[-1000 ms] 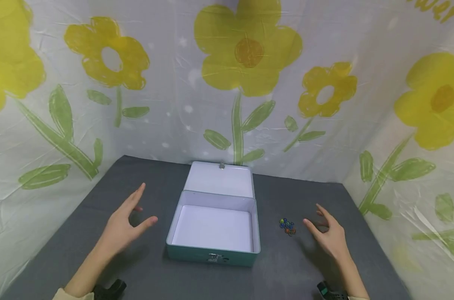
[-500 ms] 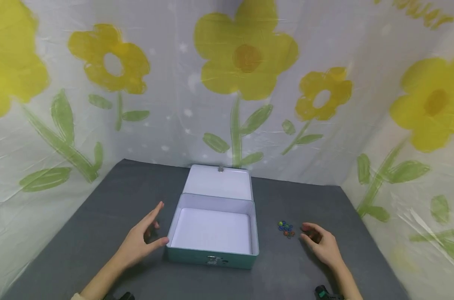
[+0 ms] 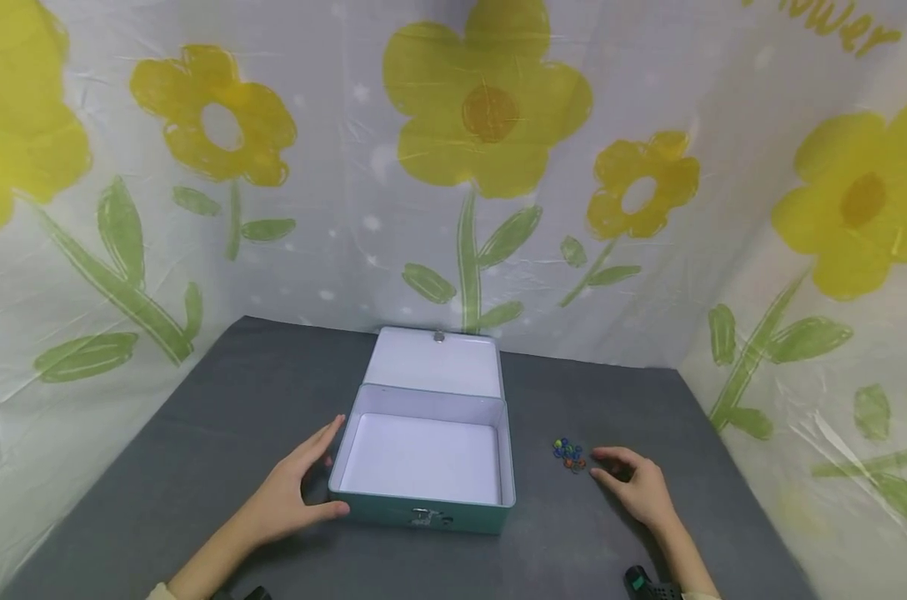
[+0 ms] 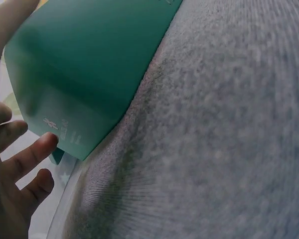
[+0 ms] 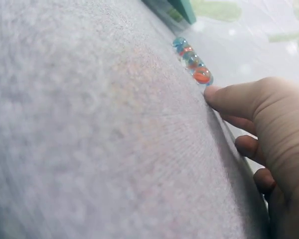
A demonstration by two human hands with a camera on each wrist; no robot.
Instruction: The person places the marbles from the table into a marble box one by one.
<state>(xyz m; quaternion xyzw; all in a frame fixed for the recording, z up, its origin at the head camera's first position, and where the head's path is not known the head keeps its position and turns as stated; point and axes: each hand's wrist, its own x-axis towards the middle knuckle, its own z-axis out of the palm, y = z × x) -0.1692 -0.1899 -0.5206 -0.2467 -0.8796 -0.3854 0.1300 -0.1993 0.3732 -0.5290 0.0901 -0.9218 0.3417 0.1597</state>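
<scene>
As left hand [image 3: 290, 496] nears box [image 3: 468, 518], right [image 3: 639, 490] nears marbles [image 5: 193, 60]

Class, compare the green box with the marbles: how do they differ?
Size and shape: the green box is large and straight-sided; the marbles are small and round. Colour: the green box is green outside and white inside; the marbles mix blue, orange and yellow-green. Both rest on the grey tabletop.

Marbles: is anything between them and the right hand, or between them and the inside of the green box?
Nothing visible stands between the right hand and the marbles. On toward the inside of the green box, its right side wall rises in the way; the lid is folded back behind.
</scene>
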